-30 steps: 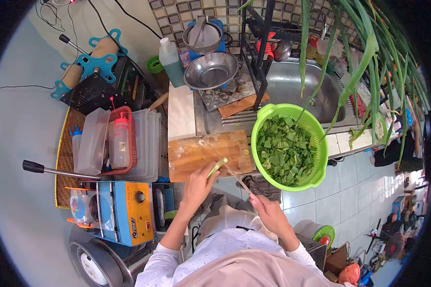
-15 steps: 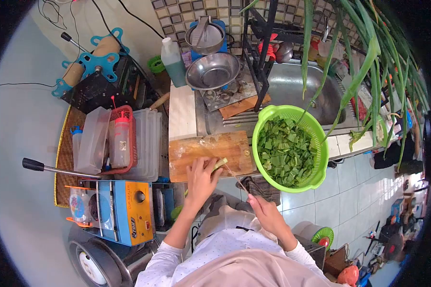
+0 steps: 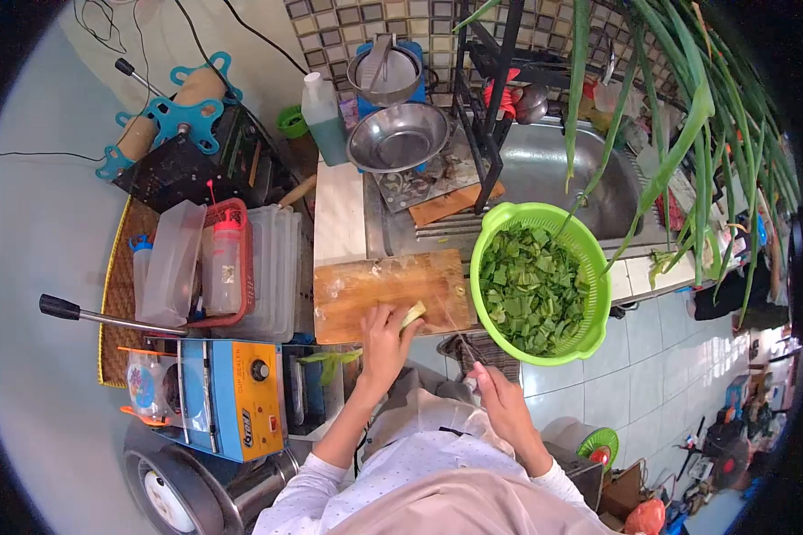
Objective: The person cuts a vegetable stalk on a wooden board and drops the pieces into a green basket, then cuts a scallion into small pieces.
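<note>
At the front edge of the wooden cutting board [image 3: 375, 285], my left hand [image 3: 384, 348] is closed around a short pale-green vegetable stalk [image 3: 412, 314], its cut end sticking out past the fingers. My right hand [image 3: 500, 401] grips a knife [image 3: 462, 339] by its handle. The thin blade points up and left toward the board, to the right of the stalk. Beside the board stands a bright green colander [image 3: 604, 308] filled with chopped green leaves [image 3: 535, 285]. Some light green leaves [image 3: 335, 359] show left of my left wrist, below the board.
Behind the colander lies a steel sink [image 3: 562, 165], with long green leaves [image 3: 678, 152] hanging over its right side. A metal bowl [image 3: 399, 138] and a bottle of green liquid [image 3: 323, 120] stand behind the board. To the left are a cup sealer [image 3: 259, 401] and plastic containers [image 3: 277, 267].
My left hand has moved slightly right and down with the stalk. The knife has tipped a little, its blade farther from the stalk. Light green leaves show more at the lower left.
</note>
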`<state>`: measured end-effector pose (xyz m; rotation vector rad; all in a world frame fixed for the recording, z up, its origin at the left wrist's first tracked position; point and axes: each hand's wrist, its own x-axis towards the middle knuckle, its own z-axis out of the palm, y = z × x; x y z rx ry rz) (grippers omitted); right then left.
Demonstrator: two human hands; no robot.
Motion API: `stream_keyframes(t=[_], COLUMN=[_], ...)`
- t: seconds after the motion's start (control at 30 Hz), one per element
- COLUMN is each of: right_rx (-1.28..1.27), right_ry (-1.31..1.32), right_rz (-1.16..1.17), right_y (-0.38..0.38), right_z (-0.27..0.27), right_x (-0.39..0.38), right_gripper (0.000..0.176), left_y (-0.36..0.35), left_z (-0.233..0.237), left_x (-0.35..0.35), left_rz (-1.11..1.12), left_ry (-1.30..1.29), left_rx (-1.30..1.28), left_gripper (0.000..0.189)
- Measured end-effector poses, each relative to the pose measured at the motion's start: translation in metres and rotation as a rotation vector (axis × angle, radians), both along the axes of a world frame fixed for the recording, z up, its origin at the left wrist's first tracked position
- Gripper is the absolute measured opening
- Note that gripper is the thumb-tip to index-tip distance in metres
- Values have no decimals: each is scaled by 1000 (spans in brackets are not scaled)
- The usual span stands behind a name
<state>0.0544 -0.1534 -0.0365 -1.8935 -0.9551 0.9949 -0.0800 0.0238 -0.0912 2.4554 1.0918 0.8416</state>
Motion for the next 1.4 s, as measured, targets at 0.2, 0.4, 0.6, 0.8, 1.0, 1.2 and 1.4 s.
stream_keyframes(t=[0.2,0.4,0.6,0.8,1.0,1.2,1.4], right_rx=[-4,-58,19,5,13,-39,14], right_ry=[35,31,3,1,-15,-5,-49], right_rz=[-51,-13,2,-23,-24,3,66], right_y=[-2,2,4,4,1,-1,1], right_z=[10,16,16,18,20,19,-5], right_x=[6,7,7,13,15,15,10], right_gripper=[37,37,35,32,36,38,41], left_y=[-10,-26,-26,-15,-13,-18,3], left_z=[23,42,88,124,109,121,51], left_x=[-20,-32,-48,-63,-69,-50,-19], left_rz=[-84,-246,-389,-568,-719,-396,-78], left_ry=[-344,-612,-393,-382,-546,-293,-203], left_rx=[-386,-860,-568,-544,-758,-361,-227], left_gripper=[29,28,29,30,33,35,32])
